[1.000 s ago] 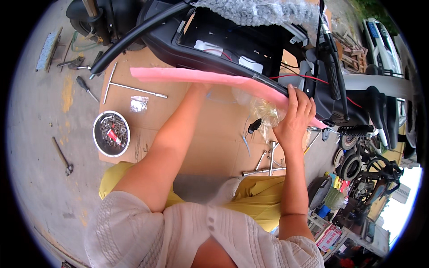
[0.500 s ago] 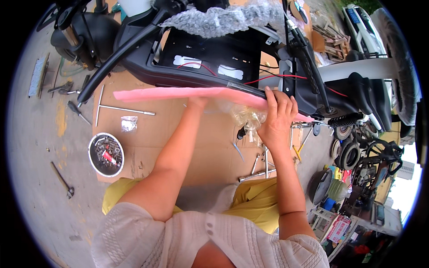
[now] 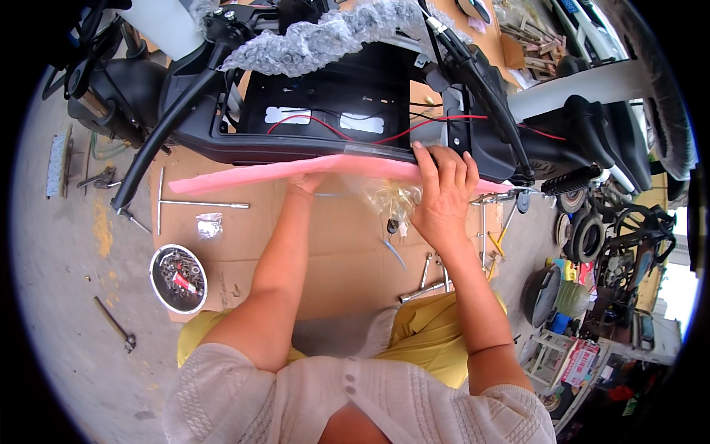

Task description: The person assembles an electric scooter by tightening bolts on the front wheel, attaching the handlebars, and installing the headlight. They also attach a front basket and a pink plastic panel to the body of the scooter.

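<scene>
— Concrete ground (image 3: pixel 66 296) is seen all round, with a flattened sheet of brown cardboard (image 3: pixel 340 274) laid on it. What is stood on the cardboard's far edge?

— A black scooter frame (image 3: pixel 333 118) is stood there, its open bay crossed by red wires, with a strip of bubble wrap (image 3: pixel 325 37) draped over its top. Along its near rail a long pink foam sheet (image 3: pixel 244 176) is stretched.

— How is the foam held?

— Its right part is pressed against the rail by the right hand (image 3: pixel 442 200), the fingers being spread flat over the top edge; nothing is clasped in a closed fist. The left hand (image 3: pixel 307 180) is tucked under the foam near its middle, so its grip cannot be told. A crumpled clear plastic bag (image 3: pixel 388 196) is seen between the two hands, just below the foam.

— And the smaller things?

— A round metal bowl of bolts and bits (image 3: pixel 178 278) is set at the cardboard's left edge, a T-handle wrench (image 3: pixel 194 203) lies above it, and a wrench (image 3: pixel 115 323) lies on the concrete. Several spanners (image 3: pixel 433 277) are scattered near the right forearm.
</scene>
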Available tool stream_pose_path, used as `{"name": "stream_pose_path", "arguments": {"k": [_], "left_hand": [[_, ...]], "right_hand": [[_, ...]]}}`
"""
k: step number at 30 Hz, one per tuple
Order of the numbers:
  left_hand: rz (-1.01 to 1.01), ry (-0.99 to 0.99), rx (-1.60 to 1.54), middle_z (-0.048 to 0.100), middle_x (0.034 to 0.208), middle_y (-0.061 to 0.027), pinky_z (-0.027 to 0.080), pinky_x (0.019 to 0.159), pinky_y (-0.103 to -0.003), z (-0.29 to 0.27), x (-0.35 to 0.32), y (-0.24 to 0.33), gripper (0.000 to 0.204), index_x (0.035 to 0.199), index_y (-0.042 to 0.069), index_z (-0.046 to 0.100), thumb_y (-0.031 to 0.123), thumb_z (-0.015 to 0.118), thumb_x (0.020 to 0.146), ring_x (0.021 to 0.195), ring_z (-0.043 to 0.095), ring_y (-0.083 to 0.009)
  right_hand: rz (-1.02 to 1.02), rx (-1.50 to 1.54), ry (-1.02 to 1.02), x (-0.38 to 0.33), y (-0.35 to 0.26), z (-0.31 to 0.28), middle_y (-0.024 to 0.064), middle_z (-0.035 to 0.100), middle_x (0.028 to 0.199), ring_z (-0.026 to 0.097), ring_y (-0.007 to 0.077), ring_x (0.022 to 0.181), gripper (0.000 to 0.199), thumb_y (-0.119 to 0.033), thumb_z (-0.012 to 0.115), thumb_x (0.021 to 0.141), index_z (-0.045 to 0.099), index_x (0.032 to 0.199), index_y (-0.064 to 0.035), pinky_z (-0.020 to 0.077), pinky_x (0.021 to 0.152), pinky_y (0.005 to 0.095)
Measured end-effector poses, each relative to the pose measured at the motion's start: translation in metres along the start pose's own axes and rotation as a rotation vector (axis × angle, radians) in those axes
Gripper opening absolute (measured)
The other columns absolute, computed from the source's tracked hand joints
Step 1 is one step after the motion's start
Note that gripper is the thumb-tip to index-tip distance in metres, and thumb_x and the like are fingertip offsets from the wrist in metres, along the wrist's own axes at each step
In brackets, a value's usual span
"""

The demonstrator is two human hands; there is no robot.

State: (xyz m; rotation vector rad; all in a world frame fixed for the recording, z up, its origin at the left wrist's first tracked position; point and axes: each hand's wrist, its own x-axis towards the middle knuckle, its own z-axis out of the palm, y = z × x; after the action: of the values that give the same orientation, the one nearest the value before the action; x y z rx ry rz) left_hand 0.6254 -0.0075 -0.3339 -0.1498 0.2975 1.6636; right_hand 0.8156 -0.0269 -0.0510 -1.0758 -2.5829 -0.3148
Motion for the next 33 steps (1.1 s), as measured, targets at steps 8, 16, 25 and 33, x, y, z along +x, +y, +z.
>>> {"name": "stream_pose_path", "arguments": {"k": [8,16,25,33], "left_hand": [[0.019,-0.037,0.052,0.067,0.094,-0.0068,0.055,0.076,-0.029,0.003,0.010,0.031,0.015,0.098,0.008,0.063,0.019,0.064,0.086,0.088,0.064,-0.0173],[0.024,-0.041,0.045,0.067,0.094,-0.0067,0.055,0.076,-0.029,0.006,0.022,0.016,0.015,0.097,0.009,0.063,0.018,0.064,0.086,0.088,0.064,-0.0171],[0.059,-0.018,0.061,0.067,0.093,-0.0066,0.055,0.076,-0.029,0.007,0.008,0.030,0.015,0.097,0.009,0.063,0.018,0.064,0.086,0.088,0.064,-0.0170],[0.120,-0.011,0.060,0.067,0.093,-0.0065,0.055,0.076,-0.029,0.006,0.013,0.008,0.014,0.097,0.009,0.063,0.018,0.065,0.085,0.087,0.064,-0.0169]], "right_hand": [[0.016,0.017,-0.010,0.001,0.000,0.002,0.0081,0.048,0.116,0.046,0.0263,0.114,0.074,0.007,0.058,0.062,0.046,0.132,-0.0132,0.0233,0.105,0.0508],[0.002,-0.010,0.012,0.000,0.001,0.010,0.0083,0.048,0.117,0.046,0.0270,0.113,0.078,0.003,0.062,0.058,0.045,0.133,-0.0133,0.0230,0.105,0.0499],[-0.002,-0.023,0.033,0.000,-0.002,0.006,0.0075,0.048,0.113,0.048,0.0255,0.111,0.075,0.005,0.059,0.059,0.049,0.130,-0.0139,0.0250,0.103,0.0483],[-0.003,-0.007,0.028,0.001,-0.002,-0.001,0.0077,0.051,0.112,0.049,0.0272,0.110,0.075,0.008,0.060,0.058,0.050,0.129,-0.0130,0.0277,0.103,0.0452]]}}
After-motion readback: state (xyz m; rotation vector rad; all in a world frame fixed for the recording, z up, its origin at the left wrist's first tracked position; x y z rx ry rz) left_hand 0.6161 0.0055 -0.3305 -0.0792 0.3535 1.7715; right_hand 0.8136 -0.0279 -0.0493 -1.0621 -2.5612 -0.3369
